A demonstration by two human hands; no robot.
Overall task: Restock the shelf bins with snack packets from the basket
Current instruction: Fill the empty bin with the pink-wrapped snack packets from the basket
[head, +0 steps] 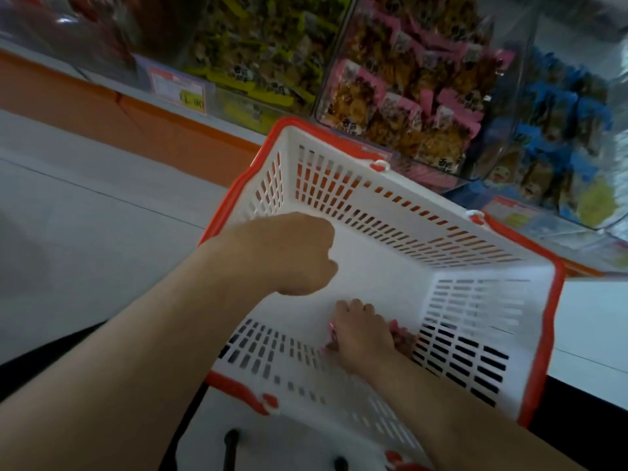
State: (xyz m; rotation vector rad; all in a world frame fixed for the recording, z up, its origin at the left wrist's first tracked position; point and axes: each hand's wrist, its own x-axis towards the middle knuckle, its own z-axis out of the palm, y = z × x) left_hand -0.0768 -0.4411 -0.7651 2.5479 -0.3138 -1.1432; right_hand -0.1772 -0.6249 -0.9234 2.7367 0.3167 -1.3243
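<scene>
Head view, right hand (pixel 362 329) gripping pink packets (pixel 401 336) in basket (pixel 373 202) corner

Readable only in part: a price tag (pixel 177 87) on the shelf edge (pixel 102 76) below the yellow-green packet bin (pixel 272 45), its yellow patch carrying digits that look like ".90", leading figure unclear. Small print above on the same tag too blurred to read. Dark printed characters on the pink-edged packets (pixel 401 107) in the clear bin, illegible. Another label (pixel 516 212) under the blue packets (pixel 557 107), blurred beyond reading.
</scene>
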